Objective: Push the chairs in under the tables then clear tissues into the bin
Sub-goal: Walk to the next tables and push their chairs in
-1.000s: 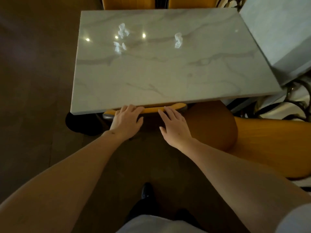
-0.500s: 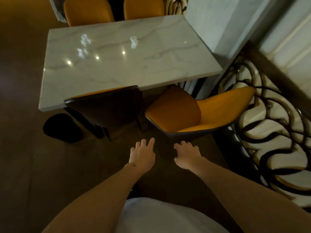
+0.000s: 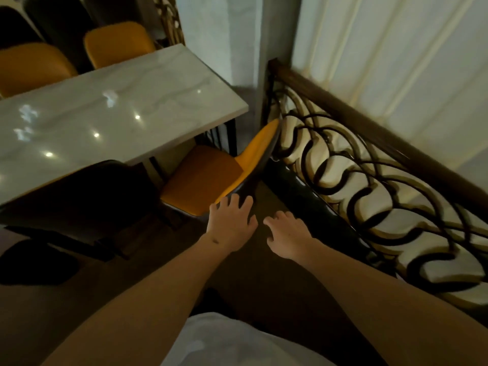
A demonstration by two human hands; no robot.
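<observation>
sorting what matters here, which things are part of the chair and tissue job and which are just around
Part of the job:
- orange chair, turned out from the table
- dark chair, already pushed in
- marble table
- tissues on it
- left hand, right hand

Just around:
- scrolled railing
- far orange chairs

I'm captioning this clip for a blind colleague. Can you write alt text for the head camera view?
A person's left hand touches the back of an orange chair turned askew beside a marble table, the right hand open just beside it. A dark chair is already tucked in, and an iron railing runs along the right.
</observation>
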